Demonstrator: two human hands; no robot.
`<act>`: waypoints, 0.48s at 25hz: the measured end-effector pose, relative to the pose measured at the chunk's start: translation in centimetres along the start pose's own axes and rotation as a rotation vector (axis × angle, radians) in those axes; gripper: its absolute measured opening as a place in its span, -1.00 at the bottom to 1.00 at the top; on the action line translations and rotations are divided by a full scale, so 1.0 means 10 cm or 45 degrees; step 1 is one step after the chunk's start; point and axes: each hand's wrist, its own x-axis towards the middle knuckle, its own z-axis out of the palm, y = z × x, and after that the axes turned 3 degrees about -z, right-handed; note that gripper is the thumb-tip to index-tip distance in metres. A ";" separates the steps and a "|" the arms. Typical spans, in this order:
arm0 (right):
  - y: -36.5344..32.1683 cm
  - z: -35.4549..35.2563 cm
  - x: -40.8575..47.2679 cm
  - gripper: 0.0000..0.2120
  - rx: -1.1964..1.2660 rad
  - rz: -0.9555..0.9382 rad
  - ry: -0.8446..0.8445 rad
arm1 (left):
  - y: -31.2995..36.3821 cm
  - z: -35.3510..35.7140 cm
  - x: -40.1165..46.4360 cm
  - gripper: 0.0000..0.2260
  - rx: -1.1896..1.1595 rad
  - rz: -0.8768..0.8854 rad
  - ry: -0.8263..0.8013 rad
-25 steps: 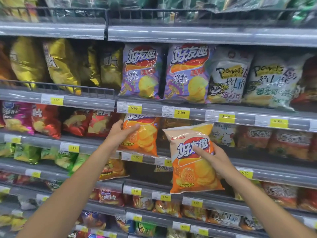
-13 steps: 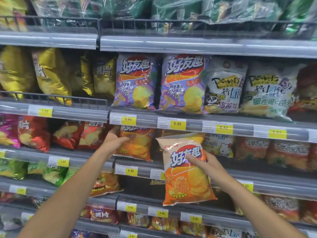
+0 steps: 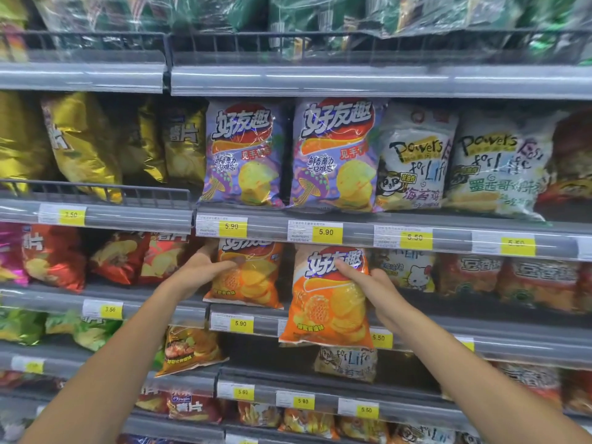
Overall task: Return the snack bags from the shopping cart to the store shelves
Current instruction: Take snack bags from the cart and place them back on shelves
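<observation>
Right hand (image 3: 368,283) grips orange chip bag (image 3: 326,299) at right edge, thumb across front, fingers curled behind; bag upright, held at mouth of middle shelf (image 3: 480,342), bottom hanging over shelf rail. Left hand (image 3: 205,267) curled on left edge of second orange bag (image 3: 248,277), thumb across front; that bag stands on same shelf just left. Both bags glossy, crinkled, puffy, pillow-shaped. Above: purple mushroom-print bags (image 3: 288,155), shiny film. Gold foil bags (image 3: 86,139) farther left.

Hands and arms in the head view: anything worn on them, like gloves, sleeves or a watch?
Nothing worn shows. The left hand and right hand are bare, without gloves, and no rings are visible. Both forearms are uncovered down to the frame edge: no sleeves, watch or bands.
</observation>
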 end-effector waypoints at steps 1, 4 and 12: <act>-0.01 0.02 0.06 -0.47 0.019 0.016 0.029 | -0.01 0.00 0.00 -0.63 -0.003 -0.004 -0.019; -0.05 0.07 0.17 -0.36 0.055 0.030 0.067 | 0.01 0.01 -0.05 -0.68 0.035 -0.014 -0.029; -0.21 0.10 0.18 0.07 -0.094 -0.026 0.198 | -0.03 0.07 -0.14 -0.58 0.051 0.094 0.135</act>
